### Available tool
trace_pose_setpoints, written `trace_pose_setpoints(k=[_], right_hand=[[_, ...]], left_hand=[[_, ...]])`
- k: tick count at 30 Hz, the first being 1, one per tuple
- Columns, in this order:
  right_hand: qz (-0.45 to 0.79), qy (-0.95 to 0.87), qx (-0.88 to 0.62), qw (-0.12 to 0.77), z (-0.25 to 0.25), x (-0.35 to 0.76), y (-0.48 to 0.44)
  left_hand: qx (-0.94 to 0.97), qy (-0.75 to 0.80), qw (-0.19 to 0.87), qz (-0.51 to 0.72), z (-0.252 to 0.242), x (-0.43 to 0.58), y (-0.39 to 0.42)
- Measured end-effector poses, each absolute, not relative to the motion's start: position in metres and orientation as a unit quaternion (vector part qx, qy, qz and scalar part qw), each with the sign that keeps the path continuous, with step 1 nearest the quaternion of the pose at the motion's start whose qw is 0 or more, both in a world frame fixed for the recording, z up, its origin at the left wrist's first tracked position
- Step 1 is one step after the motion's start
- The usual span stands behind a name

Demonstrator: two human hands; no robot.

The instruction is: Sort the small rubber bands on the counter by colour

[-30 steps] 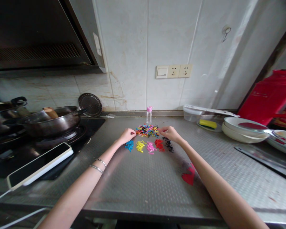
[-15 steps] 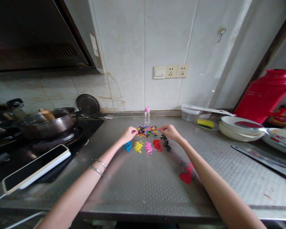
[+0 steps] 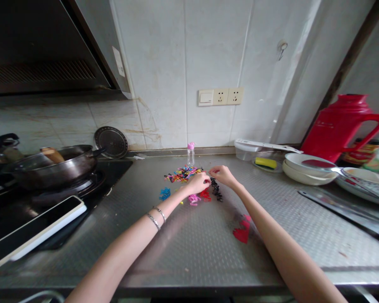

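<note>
My left hand [image 3: 199, 182] reaches across the small sorted piles, its fingertips pinched over the top of the red pile [image 3: 205, 195] and close to the black pile [image 3: 217, 191]. Whatever lies in the pinch is too small to make out. Fingers closed, my right hand [image 3: 223, 175] is just behind the black pile, a short gap from my left hand. A mixed heap of small multicoloured bits, perhaps rubber bands [image 3: 180, 174], lies beyond. In front sit a blue pile [image 3: 164, 193], a pink pile [image 3: 194, 199] and a yellow pile, mostly hidden by my left wrist.
A clear bottle with a pink cap [image 3: 191, 155] stands behind the heap. To the left are a phone [image 3: 34, 231] and a pan [image 3: 60, 164] on the stove. On the right sit bowls [image 3: 309, 176], a knife [image 3: 341, 212], a yellow sponge [image 3: 265, 163] and a red thermos [image 3: 337, 128].
My left hand has moved right, from the left side of the mixed heap to beside the black pile. My right hand stays near the black pile. The view has shifted slightly.
</note>
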State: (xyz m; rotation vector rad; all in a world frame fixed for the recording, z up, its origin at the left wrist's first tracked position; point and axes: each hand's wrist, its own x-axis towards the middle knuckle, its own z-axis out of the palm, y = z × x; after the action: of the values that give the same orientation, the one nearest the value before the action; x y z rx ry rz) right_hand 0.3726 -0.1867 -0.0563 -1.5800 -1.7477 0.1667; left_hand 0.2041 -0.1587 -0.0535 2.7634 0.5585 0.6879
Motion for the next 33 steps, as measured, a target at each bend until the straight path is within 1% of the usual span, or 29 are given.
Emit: trace_pose_setpoints(k=[4,8,14,18,23,28,33], right_hand=[[0.064,-0.692,-0.607,0.384,-0.059,0.374,-0.186],[0.062,-0.697,-0.608,0.376,-0.062,0.377,-0.185],[0.035,-0.690,-0.629,0.355,-0.066,0.375,-0.184],[0.018,-0.688,-0.653,0.315,-0.067,0.367,-0.186],[-0.020,-0.721,-0.645,0.254,-0.066,0.358,-0.191],[-0.047,-0.729,-0.650,0.210,-0.064,0.351,-0.196],[-0.051,-0.720,-0.670,0.175,-0.066,0.348,-0.196]], left_hand=[[0.943,0.184,0.140,0.240,-0.055,0.213,-0.160],[0.927,0.186,0.179,0.272,-0.051,0.209,-0.154],[0.876,0.254,0.235,0.335,-0.038,0.158,-0.117],[0.835,0.329,0.256,0.359,-0.037,0.108,-0.086],[0.805,0.398,0.261,0.353,-0.054,0.059,-0.066],[0.787,0.428,0.272,0.352,-0.071,0.043,-0.065],[0.796,0.426,0.262,0.342,-0.075,0.043,-0.067]])
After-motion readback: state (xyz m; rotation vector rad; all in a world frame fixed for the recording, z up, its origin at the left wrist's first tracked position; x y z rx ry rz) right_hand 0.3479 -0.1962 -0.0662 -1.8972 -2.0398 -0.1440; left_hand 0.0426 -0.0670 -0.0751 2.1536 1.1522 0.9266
